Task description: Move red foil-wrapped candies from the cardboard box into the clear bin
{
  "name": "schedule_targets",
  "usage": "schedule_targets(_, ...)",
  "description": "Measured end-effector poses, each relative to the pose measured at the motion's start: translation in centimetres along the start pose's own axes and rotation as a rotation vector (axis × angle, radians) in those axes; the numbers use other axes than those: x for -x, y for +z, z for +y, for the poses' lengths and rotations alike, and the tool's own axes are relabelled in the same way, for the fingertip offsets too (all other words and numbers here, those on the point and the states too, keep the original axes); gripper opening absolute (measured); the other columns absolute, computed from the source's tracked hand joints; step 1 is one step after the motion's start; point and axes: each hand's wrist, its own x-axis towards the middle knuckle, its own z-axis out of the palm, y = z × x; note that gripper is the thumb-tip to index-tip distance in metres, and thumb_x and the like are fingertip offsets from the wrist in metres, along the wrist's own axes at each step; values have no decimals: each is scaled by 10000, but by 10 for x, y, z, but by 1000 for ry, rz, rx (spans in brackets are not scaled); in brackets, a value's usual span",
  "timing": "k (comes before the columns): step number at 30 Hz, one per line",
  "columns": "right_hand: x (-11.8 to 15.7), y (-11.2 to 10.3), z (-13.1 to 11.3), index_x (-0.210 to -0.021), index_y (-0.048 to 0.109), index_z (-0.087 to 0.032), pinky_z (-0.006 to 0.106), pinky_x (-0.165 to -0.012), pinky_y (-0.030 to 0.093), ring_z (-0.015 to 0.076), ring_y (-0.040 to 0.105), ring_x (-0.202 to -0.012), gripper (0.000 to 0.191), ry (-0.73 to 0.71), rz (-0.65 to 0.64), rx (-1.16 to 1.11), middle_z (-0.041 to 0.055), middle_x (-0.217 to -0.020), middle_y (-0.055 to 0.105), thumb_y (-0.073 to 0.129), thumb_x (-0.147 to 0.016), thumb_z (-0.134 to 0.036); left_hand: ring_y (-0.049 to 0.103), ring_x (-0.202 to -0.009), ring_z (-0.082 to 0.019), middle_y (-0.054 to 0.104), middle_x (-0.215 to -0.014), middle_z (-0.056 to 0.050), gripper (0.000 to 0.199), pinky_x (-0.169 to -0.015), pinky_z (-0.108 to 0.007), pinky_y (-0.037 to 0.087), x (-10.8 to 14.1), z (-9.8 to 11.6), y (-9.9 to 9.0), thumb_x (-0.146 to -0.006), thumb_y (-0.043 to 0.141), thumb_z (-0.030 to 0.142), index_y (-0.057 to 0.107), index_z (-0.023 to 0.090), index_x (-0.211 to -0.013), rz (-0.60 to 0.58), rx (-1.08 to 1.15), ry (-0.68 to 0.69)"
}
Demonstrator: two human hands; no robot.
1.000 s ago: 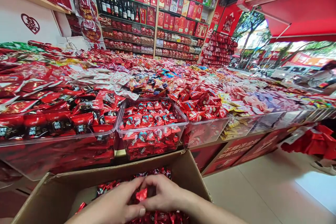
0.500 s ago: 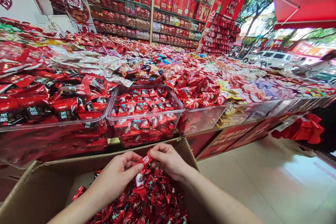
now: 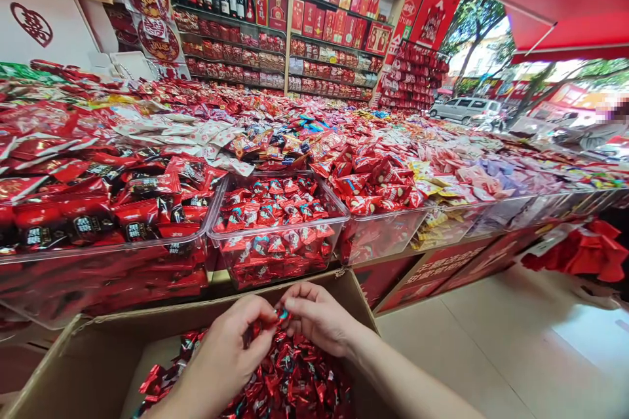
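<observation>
Between my two hands is a small wrapped candy (image 3: 282,315), red with a bit of teal showing. My left hand (image 3: 238,340) has its fingers curled in a pinch at the candy's left end. The thumb and fingers of my right hand (image 3: 317,317) close on the other end. Most of the candy is hidden by the fingers. Below lies a heap of similar shiny red wrapped candies (image 3: 289,376) inside an open cardboard box (image 3: 105,347).
Beyond the box stands a clear plastic bin (image 3: 280,234) of small red candies. Larger black-and-red packets (image 3: 88,217) fill the bin to its left. Yellow packets (image 3: 435,226) show farther right. Tiled floor (image 3: 457,340) lies right of the box. A person (image 3: 607,127) is at the far right.
The candy has turned in my fingers: its printed red face showed before, now a teal patch does. My hands have drawn closer around it. The camera view has shifted slightly.
</observation>
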Motion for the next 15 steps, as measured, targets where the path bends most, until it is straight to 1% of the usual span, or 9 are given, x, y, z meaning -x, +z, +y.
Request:
schedule_targets(2, 0, 0, 2, -737, 549, -108, 202, -525, 424, 71, 548, -541, 238, 19, 33, 4, 10, -675, 593, 699, -567, -179, 514, -739, -156, 550, -776, 8, 96, -687, -266, 388, 2, 2, -1, -716, 428, 159, 489, 230, -695, -25, -38, 47)
schedule_targets(3, -1, 0, 3, -747, 552, -107, 199, -529, 421, 71, 548, -553, 256, 22, 49, 4, 15, -695, 599, 708, -551, -159, 514, -733, -155, 546, -770, 9, 108, -682, -268, 389, 2, 2, -2, -706, 425, 143, 487, 230, -686, -29, -43, 37)
schedule_targets(6, -2, 0, 6, -758, 556, -112, 190, -541, 411, 68, 550, -586, 270, 2, 83, 1, 16, -729, 607, 713, -538, -129, 528, -775, -159, 568, -799, 7, 166, -723, -277, 385, 4, 3, -4, -698, 412, 121, 521, 237, -743, -25, 12, -25)
schedule_targets(9, -3, -1, 9, -766, 552, -120, 185, -517, 395, 71, 549, -575, 297, -15, 106, 48, 18, -739, 617, 723, -523, -131, 529, -862, -164, 598, -875, -7, 252, -794, -286, 364, 4, -2, -5, -710, 408, 138, 533, 239, -905, 6, 154, -138)
schedule_targets(10, -3, 0, 10, -772, 551, -124, 187, -510, 392, 74, 549, -571, 311, -17, 115, 79, 20, -744, 620, 727, -516, -138, 536, -832, -165, 603, -862, -12, 269, -773, -289, 375, 4, -4, -4, -717, 406, 157, 521, 227, -950, 18, 206, -189)
schedule_targets(12, -1, 0, 10, -790, 550, -130, 198, -543, 403, 83, 557, -603, 335, -30, 117, 143, 23, -757, 626, 731, -508, -142, 536, -687, -158, 599, -771, -10, 275, -656, -285, 400, 4, -7, -3, -739, 391, 217, 505, 197, -989, 29, 282, -274)
schedule_targets(14, 1, 2, 10, -807, 550, -134, 212, -618, 414, 89, 563, -660, 343, -48, 94, 188, 20, -760, 628, 729, -514, -138, 498, -584, -146, 581, -696, 2, 275, -562, -274, 383, 5, -9, -2, -747, 396, 293, 515, 179, -968, 9, 311, -301)
schedule_targets(15, 2, 2, 10, -812, 550, -135, 215, -646, 413, 88, 562, -680, 344, -55, 78, 204, 18, -759, 627, 727, -518, -134, 488, -571, -144, 574, -671, 9, 272, -547, -270, 373, 5, -9, -1, -733, 426, 314, 526, 177, -945, -12, 314, -296)
